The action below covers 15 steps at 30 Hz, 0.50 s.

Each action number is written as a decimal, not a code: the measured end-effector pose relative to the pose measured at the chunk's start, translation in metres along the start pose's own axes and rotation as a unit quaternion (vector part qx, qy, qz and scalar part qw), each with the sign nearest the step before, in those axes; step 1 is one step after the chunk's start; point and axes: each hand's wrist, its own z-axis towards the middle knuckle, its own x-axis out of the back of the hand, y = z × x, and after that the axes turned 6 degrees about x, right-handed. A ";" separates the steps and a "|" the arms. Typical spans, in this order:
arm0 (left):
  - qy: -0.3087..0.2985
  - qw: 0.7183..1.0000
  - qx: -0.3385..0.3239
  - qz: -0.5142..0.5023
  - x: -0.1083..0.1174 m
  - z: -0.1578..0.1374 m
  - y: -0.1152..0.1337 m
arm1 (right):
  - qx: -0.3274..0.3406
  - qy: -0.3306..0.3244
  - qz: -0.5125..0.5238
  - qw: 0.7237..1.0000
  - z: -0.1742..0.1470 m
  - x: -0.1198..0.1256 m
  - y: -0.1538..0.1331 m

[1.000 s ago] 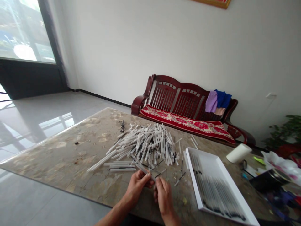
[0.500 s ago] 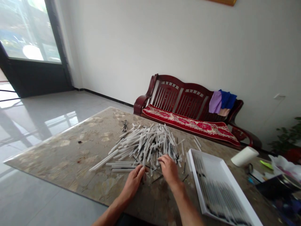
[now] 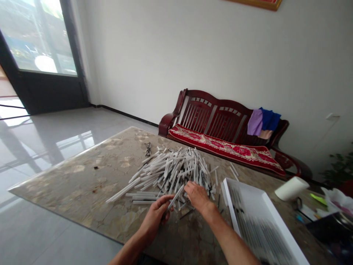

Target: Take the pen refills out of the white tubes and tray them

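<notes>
A slim whitish tube [image 3: 175, 198] slants between my two hands, just above the near edge of a heap. Its lower end lies in my left hand [image 3: 156, 213], with the thumb and fingers closed around it. My right hand [image 3: 196, 195] pinches the upper end with its fingertips. Behind them spreads the loose heap of similar white tubes [image 3: 168, 167], with dark thin pieces showing among them. To the right, a shallow white box [image 3: 260, 195] holds many slender grey and dark sticks [image 3: 261, 230] laid side by side.
All this lies on a brown patterned table [image 3: 110, 176]. A pair of glasses [image 3: 148, 149] rests behind the heap. On the right are a white roll [image 3: 291, 188] and a dark cylindrical object [image 3: 328, 226]. A red wooden bench [image 3: 212, 117] stands beyond the table.
The whitish tube has come up into view between my hands. My right hand has its fingertips on the upper end, and my left hand has turned around the lower end. The camera view has shifted slightly.
</notes>
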 end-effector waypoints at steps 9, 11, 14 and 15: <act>-0.001 0.999 0.022 -0.032 -0.001 0.002 0.005 | -0.036 0.125 0.142 0.981 -0.004 -0.018 -0.002; -0.001 0.999 0.028 -0.030 0.000 0.003 0.003 | -0.076 0.179 0.195 0.961 -0.005 -0.024 0.002; -0.005 0.999 0.041 -0.031 0.002 0.003 0.002 | -0.151 0.256 0.271 0.916 -0.008 -0.033 0.006; -0.005 0.999 0.043 -0.028 0.002 0.003 0.002 | -0.173 0.279 0.299 0.896 -0.010 -0.035 0.005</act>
